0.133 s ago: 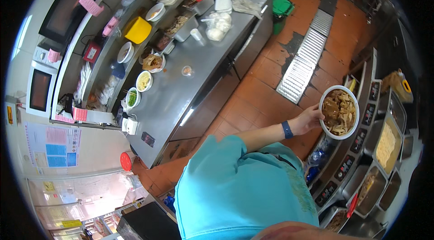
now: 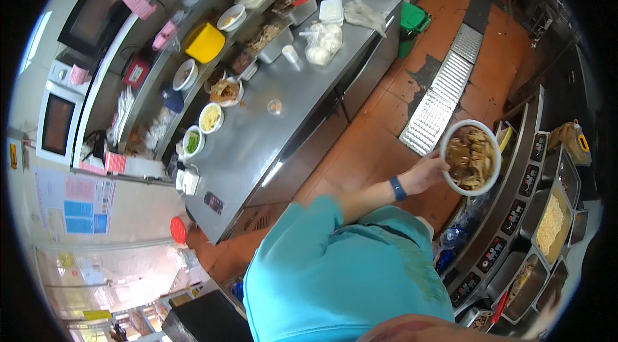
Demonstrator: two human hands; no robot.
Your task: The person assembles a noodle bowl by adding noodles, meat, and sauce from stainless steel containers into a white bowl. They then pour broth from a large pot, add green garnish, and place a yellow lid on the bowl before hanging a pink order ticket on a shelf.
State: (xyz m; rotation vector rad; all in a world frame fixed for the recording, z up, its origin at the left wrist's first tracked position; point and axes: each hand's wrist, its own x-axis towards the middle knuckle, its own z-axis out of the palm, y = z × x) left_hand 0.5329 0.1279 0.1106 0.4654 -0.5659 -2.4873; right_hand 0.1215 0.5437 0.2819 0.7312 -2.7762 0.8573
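Note:
My left hand (image 2: 426, 173) grips the near-left rim of a round white bowl (image 2: 444, 142), held out above the floor beside the counter on the right. Inside the bowl lie brown sauce and pale brown sliced food (image 2: 477, 160). The thumb shows at the rim, while the other fingers are mostly hidden under the bowl. A blue band circles the left wrist. Low at the right edge, by the metal food pans, a smeared skin-coloured shape appears to be my right hand (image 2: 550, 297); its fingers cannot be made out.
The right counter holds metal pans, one with pale shredded food (image 2: 551, 226), and a red-handled utensil (image 2: 500, 308). Across the aisle, a steel table (image 2: 257, 149) carries bowls, food trays and a phone (image 2: 213, 203). A metal drain grate (image 2: 428, 123) crosses the tiled floor, near a green bin (image 2: 412, 19).
The bowl in my left hand has shifted slightly left and tilted a little. A blurred shape has come into view at the lower right. The whole view has turned slightly.

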